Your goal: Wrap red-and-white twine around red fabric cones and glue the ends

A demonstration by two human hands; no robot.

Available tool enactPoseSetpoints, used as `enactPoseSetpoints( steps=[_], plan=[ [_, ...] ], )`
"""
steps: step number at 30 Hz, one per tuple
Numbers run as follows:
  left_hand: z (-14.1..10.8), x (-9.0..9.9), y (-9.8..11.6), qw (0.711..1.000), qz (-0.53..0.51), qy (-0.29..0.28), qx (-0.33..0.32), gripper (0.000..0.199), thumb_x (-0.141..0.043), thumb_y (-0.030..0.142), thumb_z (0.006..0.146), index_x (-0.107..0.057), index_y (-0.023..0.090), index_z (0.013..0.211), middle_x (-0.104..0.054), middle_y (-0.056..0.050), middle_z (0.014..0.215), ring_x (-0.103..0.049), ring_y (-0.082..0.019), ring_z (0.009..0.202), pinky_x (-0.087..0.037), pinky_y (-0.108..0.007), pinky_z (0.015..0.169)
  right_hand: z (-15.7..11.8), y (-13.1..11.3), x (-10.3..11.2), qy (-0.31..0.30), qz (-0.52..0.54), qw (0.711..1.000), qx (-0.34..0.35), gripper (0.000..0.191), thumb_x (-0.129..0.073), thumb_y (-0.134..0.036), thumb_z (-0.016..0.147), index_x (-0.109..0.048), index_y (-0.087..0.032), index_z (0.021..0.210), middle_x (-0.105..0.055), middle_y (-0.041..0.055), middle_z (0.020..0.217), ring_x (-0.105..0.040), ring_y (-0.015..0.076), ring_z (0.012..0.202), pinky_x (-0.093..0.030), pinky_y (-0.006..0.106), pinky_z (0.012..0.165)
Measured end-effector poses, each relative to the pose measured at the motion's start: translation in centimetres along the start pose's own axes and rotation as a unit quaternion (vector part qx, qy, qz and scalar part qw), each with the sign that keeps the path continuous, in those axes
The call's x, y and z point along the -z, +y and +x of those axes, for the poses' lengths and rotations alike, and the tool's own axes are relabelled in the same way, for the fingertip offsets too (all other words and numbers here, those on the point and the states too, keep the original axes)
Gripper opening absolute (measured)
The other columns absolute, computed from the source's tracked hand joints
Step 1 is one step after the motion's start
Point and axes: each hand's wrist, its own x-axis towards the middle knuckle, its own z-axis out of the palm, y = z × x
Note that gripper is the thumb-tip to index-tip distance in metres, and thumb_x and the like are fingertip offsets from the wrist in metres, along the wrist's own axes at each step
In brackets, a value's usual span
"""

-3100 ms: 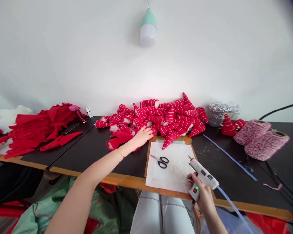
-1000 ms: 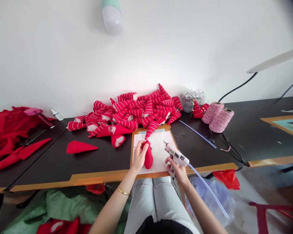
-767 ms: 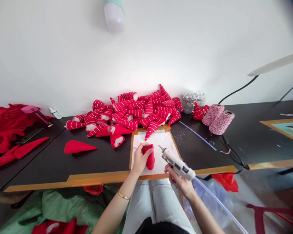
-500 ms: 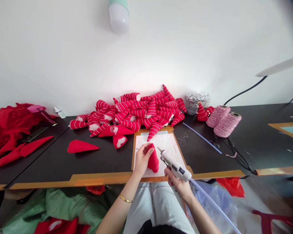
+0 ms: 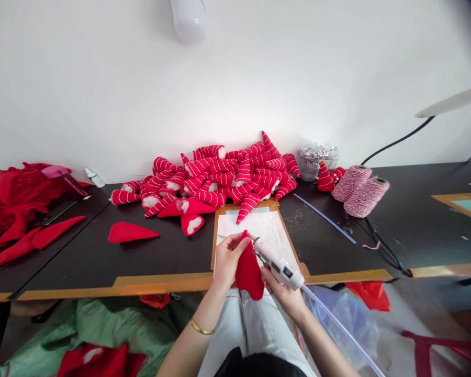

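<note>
A soft red felt cone (image 5: 248, 268) is pinched in the left fingers (image 5: 239, 246) — a white glue gun (image 5: 277, 262) is gripped by the right fingers (image 5: 270, 278).

From here I can see both forearms reaching up and inward over the lap, the hands close together but apart. The left hand (image 5: 228, 257) pinches with thumb against fingers near its tips, a gold bangle around the wrist below. The right hand (image 5: 283, 294) is curled in a grip, its forearm slanting in from the right.
</note>
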Motion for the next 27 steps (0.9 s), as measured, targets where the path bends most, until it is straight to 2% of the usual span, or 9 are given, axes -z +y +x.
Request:
enactPoseSetpoints(
  steps=[7, 12, 19, 27],
  plan=[
    [-0.05, -0.29, -0.24, 1.0, 0.004, 0.008, 0.0, 0.038, -0.088, 0.041, 0.064, -0.077, 0.017, 0.091, -0.079, -0.006, 0.086, -0.071, -0.02, 0.077, -0.055, -0.029, 0.072, 0.06, -0.36, 0.13, 0.003, -0.009, 0.999, 0.039, 0.045, -0.065, -0.054, 0.084, -0.052, -0.024, 0.054, -0.05, -0.0015, 0.046, -0.048, 0.0144, 0.045, -0.046, 0.027, 0.049],
    [0.0, -0.12, -0.19, 1.0, 0.002, 0.014, -0.005, 0.035, -0.088, 0.04, 0.065, -0.077, 0.017, 0.091, -0.079, -0.006, 0.087, -0.071, -0.019, 0.078, -0.054, -0.028, 0.073, 0.06, -0.07, -0.16, -0.006, -0.017, 1.0, 0.025, 0.046, -0.063, -0.053, 0.086, -0.05, -0.023, 0.053, -0.048, -0.0019, 0.044, -0.047, 0.0132, 0.043, -0.044, 0.027, 0.049],
    [-0.12, 0.15, -0.16, 1.0, -0.005, 0.007, -0.001, 0.034, -0.087, 0.039, 0.067, -0.077, 0.017, 0.091, -0.079, -0.005, 0.087, -0.071, -0.019, 0.077, -0.054, -0.027, 0.072, 0.16, -0.17, -0.39, -0.007, -0.003, 0.999, 0.04, 0.044, -0.063, -0.051, 0.085, -0.049, -0.024, 0.053, -0.048, -0.0022, 0.044, -0.047, 0.0131, 0.043, -0.043, 0.027, 0.048],
    [-0.11, 0.25, -0.28, 1.0, 0.002, 0.007, -0.004, 0.033, -0.086, 0.039, 0.068, -0.077, 0.018, 0.092, -0.079, -0.005, 0.088, -0.071, -0.019, 0.079, -0.054, -0.027, 0.073, 0.14, 0.35, -0.45, 0.016, 0.006, 1.0, 0.021, 0.043, -0.069, -0.056, 0.079, -0.051, -0.025, 0.055, -0.05, -0.0021, 0.046, -0.048, 0.0145, 0.045, -0.046, 0.029, 0.05]
  ],
)
